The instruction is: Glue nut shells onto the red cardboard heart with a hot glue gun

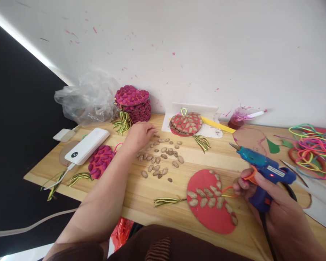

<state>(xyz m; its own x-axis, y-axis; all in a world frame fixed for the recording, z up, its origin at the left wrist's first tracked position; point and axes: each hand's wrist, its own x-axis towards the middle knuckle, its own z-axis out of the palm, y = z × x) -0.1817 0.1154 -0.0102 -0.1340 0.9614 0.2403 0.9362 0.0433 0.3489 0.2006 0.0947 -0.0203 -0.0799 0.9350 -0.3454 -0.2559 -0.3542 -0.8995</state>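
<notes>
My right hand (263, 188) is closed round the grip of a blue hot glue gun (263, 166), its nozzle pointing up and left, a finger on the orange trigger. Just left of it lies a red heart-shaped card (209, 214) partly covered with pale seeds, with an orange loop and a yellow-green tassel (167, 200). My left hand (139, 134) reaches across to the far edge of a scatter of loose seeds (160, 159), fingers curled down onto them; whether it holds one is hidden.
A stack of pink seed-covered hearts (133, 103) and a plastic bag (88, 98) sit by the wall. A white power bank (87, 145), another pink heart (100, 161), a seeded heart on paper (186, 124), a pink cup (240, 117) and coloured cords (313, 150) lie around.
</notes>
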